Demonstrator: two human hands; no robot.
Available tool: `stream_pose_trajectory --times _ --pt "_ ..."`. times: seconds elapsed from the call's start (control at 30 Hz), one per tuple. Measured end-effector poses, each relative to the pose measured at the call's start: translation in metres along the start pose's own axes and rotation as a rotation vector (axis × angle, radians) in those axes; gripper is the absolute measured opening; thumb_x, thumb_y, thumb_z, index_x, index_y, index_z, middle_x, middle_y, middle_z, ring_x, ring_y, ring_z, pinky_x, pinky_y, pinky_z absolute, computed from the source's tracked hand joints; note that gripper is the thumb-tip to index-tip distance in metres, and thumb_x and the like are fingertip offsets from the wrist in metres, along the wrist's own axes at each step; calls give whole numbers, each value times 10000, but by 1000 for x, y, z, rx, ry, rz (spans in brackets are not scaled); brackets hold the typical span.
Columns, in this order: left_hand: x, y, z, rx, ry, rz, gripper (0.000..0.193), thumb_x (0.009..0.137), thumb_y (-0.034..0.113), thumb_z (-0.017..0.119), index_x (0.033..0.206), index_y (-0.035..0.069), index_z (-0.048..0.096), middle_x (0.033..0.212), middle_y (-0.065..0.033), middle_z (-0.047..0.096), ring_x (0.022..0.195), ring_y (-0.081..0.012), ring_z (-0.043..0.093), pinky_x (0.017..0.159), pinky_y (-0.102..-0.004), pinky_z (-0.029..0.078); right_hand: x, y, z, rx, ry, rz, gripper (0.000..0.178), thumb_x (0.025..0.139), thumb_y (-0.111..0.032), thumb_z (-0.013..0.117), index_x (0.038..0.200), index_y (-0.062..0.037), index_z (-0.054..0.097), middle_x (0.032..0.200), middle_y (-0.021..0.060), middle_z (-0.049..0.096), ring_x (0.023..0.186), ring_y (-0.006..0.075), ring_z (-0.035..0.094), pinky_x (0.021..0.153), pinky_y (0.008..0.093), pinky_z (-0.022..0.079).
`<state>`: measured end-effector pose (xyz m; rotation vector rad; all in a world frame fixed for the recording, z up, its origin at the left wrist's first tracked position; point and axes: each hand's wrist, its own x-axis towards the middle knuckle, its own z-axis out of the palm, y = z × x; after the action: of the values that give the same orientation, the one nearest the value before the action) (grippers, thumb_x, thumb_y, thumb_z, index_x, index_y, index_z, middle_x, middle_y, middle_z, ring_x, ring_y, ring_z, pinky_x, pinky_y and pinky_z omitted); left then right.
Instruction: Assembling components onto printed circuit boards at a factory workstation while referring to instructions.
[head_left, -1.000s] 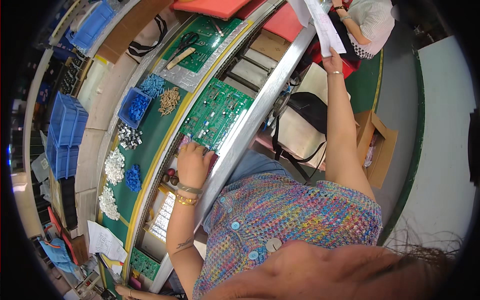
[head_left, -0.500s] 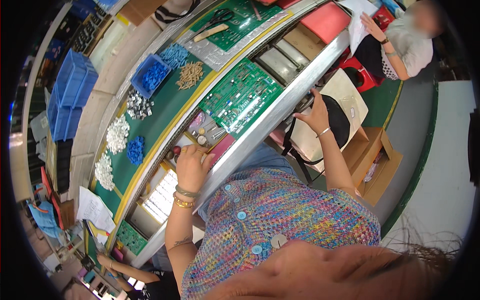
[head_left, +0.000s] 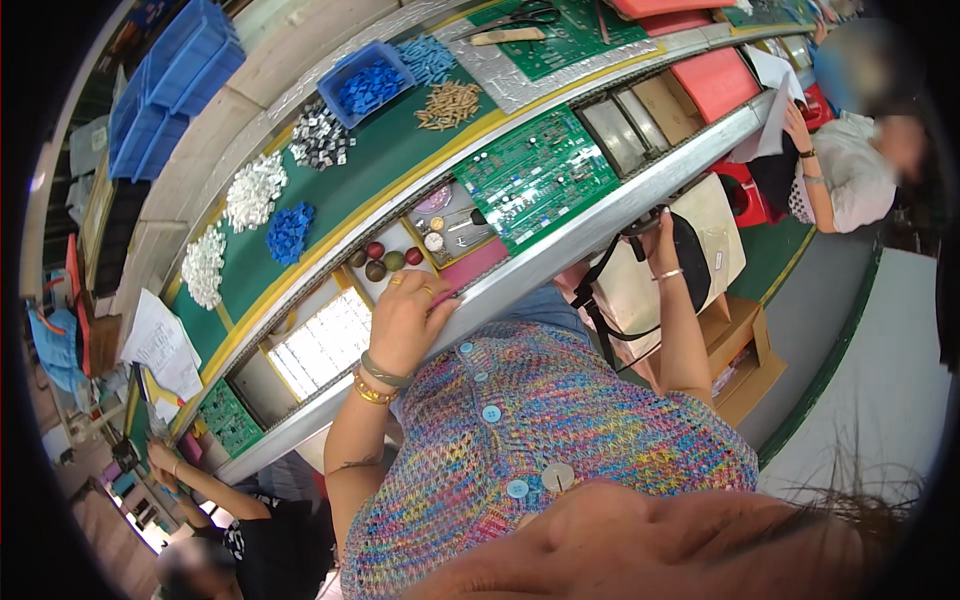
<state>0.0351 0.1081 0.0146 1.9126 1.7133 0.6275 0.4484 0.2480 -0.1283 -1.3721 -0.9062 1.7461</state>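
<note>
My left hand [head_left: 405, 315], with rings and bracelets, rests on the metal rail [head_left: 500, 290] at the line's near edge, its fingers bent forward and the thumb apart. Just beyond it, several small round dark red and olive balls [head_left: 376, 270] lie in a compartment. A green circuit board [head_left: 535, 180] lies on the line to its right. Down at the right, my right hand [head_left: 662, 248] is closed around a dark strap [head_left: 638, 224] of a black bag [head_left: 690, 258]. The bag lies on a cream chair [head_left: 728, 235]. What exactly its fingertips grip is partly hidden.
A blue bin [head_left: 325, 88] of blue parts stands beyond the line, near piles of white parts [head_left: 255, 192], blue parts [head_left: 290, 232] and tan parts [head_left: 449, 105]. An open cardboard box [head_left: 750, 350] stands at right. Co-workers sit at far right and lower left.
The view has swung, shifting the bench rightward. My right hand has gone from spread fingers at the bag to closed around its strap. My left hand has drawn back slightly, uncovering the balls.
</note>
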Motion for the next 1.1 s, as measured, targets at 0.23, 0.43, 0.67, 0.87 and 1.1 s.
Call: stream_pose_trajectory --times 0.23,0.43,0.67,0.87,1.1 --pt "-11 60 -62 -1212 -316 406 343 877 35 523 1213 -38 535 1168 -174 559 1095 -300 535 928 -385 434 -60 -61 85 -810 446 -950 289 890 -129 500 1138 19 505 1186 189 547 1127 309 512 1000 413 360" --pt "-22 86 -82 -1896 -357 520 346 880 32 468 1202 -83 511 1210 -257 512 1102 -367 518 927 -438 424 -87 -53 218 -999 -644 -893 438 756 -99 650 1167 -18 518 1222 173 548 1150 361 505 999 429 378" --pt "-92 46 -105 -1361 -178 647 269 889 64 513 1100 -86 583 1147 -265 550 1027 -373 556 885 -456 445 -63 -49 236 -1262 -697 -701 533 785 -167 641 1268 -18 470 1294 177 495 1207 359 453 1024 413 350" --pt "-245 -132 -169 -137 867 -812 393 894 229 569 1194 -24 560 1074 -108 636 989 -173 573 889 -326 425 -48 -57 227 -1355 -520 -699 459 856 -192 616 1269 -41 483 1268 176 520 1178 350 487 988 397 387" --pt "-413 -274 -154 377 714 -1264 567 940 459 415 1236 -15 510 1140 -275 576 1080 -408 550 908 -426 431 -22 -71 222 -1433 -321 -722 373 878 -167 599 1220 -40 521 1197 167 568 1095 344 546 915 391 439"
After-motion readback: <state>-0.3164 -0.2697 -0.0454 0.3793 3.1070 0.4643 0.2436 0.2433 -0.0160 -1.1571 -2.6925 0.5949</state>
